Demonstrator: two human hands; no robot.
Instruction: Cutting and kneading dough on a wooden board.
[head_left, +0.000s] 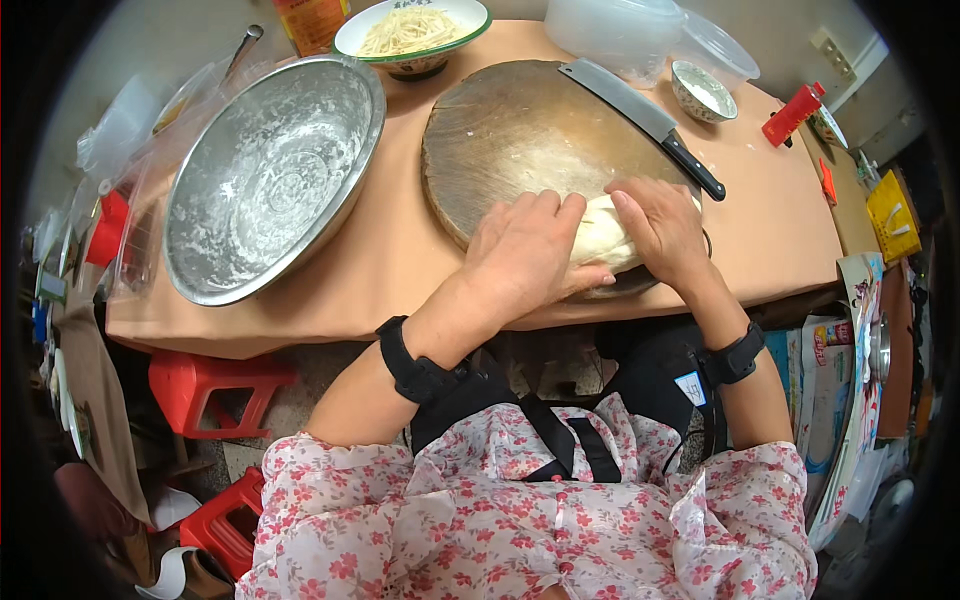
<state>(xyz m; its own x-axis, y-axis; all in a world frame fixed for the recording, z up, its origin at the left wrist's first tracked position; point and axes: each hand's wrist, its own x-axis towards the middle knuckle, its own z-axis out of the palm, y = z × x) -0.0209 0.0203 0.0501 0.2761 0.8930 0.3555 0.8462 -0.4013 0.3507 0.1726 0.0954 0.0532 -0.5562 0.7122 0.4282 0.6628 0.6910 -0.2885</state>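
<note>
A pale lump of dough (603,232) lies near the front edge of a round wooden chopping board (500,130). My left hand (530,245) wraps over its left end, with the fingers curled on top and the thumb along the near side. On the other end, my right hand (662,228) grips the dough with bent fingers and the thumb on top. Parts of the dough are hidden beneath both hands. Across the board's far right edge rests a cleaver (630,105), its black handle pointing toward me.
Left of the board, a large flour-dusted metal bowl (275,180) leans tilted. Behind stand a green-rimmed bowl of pale shreds (410,32) and clear plastic containers (615,35). A small bowl of white powder (703,90) and a red bottle (793,115) stand right. Red stools (215,385) sit below the table.
</note>
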